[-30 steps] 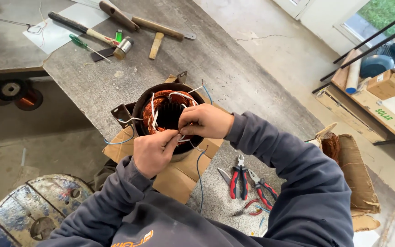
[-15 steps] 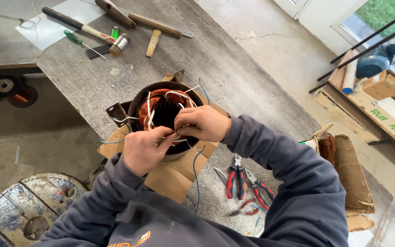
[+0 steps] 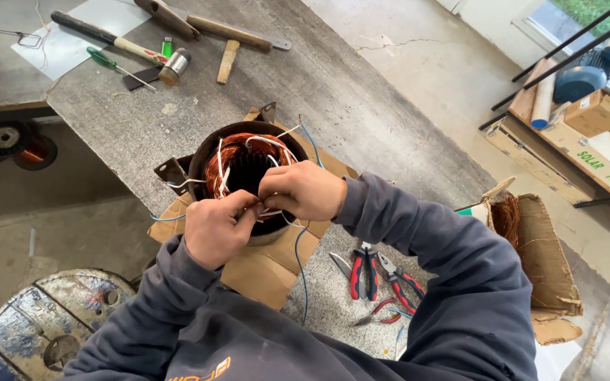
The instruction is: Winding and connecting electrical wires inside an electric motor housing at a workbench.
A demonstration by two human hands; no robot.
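Note:
A round motor stator (image 3: 238, 152) with copper windings and white sleeved leads stands upright on a sheet of cardboard (image 3: 270, 264) on the grey workbench (image 3: 361, 92). My left hand (image 3: 213, 226) and my right hand (image 3: 301, 189) meet over the stator's near rim, fingertips pinched together on the white winding leads (image 3: 266, 210). A thin blue wire (image 3: 299, 261) hangs down from the stator across the cardboard.
Red-handled pliers and cutters (image 3: 375, 279) lie to the right of the cardboard. Hammers, a mallet and a green screwdriver (image 3: 118, 67) lie at the bench's far end. A coil of copper wire in torn cardboard (image 3: 524, 240) sits at right; a wooden cable drum (image 3: 44, 328) stands lower left.
Both hands stay pinched on the leads at the stator's near rim, shifting only slightly. The view has drifted a little; the stator has not moved.

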